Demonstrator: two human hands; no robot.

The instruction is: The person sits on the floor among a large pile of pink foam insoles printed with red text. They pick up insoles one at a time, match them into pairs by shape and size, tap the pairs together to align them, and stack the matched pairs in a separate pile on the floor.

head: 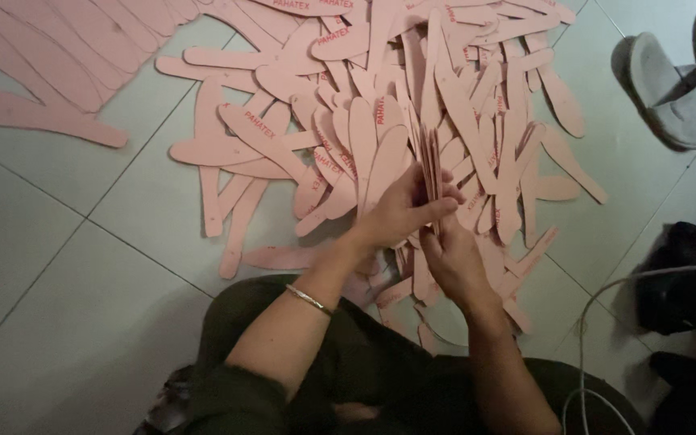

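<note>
Dark green trousers (364, 362) fill the bottom edge, person seated on the pale tiled floor (66, 322). One thin metal bangle (309, 299) on the left wrist.

Counts: two hands, one upright stack of pink insole cutouts (430, 173) held between them, exact number of pieces in it too tight to tell. One loose pile of flat pink insole shapes (380, 105) spread on the tiles right in front of the knees, several dozen at least, overlapping, not countable. Pink offcut sheets (50, 56) with curved cut edges lie top left, apart from the pile. Grey slippers (674, 89) top right, one full, second only partly in frame. One white cable (598, 322) loops at right beside a dark bundle (686, 278).

Markings: short red printed text on many of the insoles, mostly near one end, running along their length.

Left hand (400, 211): fingers curled closed around the stack's left face, thumb across the near edge. Right hand (453, 258): fingers narrow, pinching the stack's lower end from below. Stack stands on edge just above the pile's near side, touching both hands.
</note>
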